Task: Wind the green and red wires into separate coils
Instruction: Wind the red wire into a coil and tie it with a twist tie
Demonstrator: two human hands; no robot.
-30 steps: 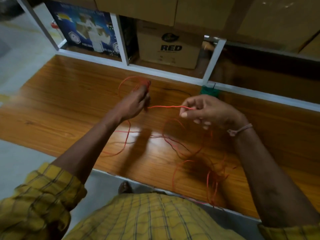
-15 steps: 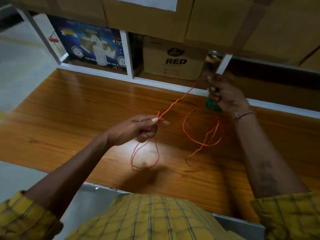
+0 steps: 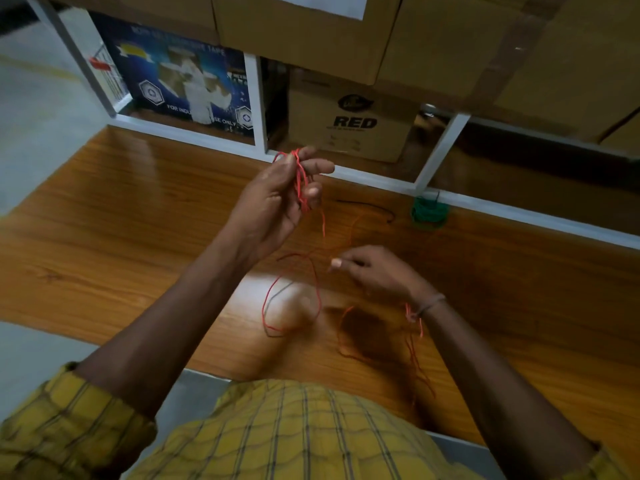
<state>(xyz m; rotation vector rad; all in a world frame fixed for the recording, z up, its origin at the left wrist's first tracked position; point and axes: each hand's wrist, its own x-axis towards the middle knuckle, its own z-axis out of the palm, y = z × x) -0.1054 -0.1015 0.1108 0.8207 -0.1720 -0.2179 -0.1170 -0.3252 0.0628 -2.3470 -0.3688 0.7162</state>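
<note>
My left hand [image 3: 277, 199] is raised above the wooden table [image 3: 121, 220], fingers closed on a small bundle of red wire [image 3: 300, 181] loops. From that bundle the red wire hangs down and forms a loose loop on the table. My right hand [image 3: 377, 271] sits lower, pinching a blurred strand of the same red wire between thumb and fingers. More red wire trails by my right wrist toward the table's near edge. The green wire [image 3: 428, 213] lies wound in a small coil at the back of the table, untouched.
A short black wire [image 3: 367, 206] lies on the table left of the green coil. White shelf frames [image 3: 346, 174] run along the table's back edge, with a cardboard box marked RED [image 3: 349, 123] and a blue printed box [image 3: 183, 88] behind them.
My left hand rose and moved back with more red loops gathered in it. My right hand dropped from near the green coil down toward the table's middle, drawing the red wire along.
</note>
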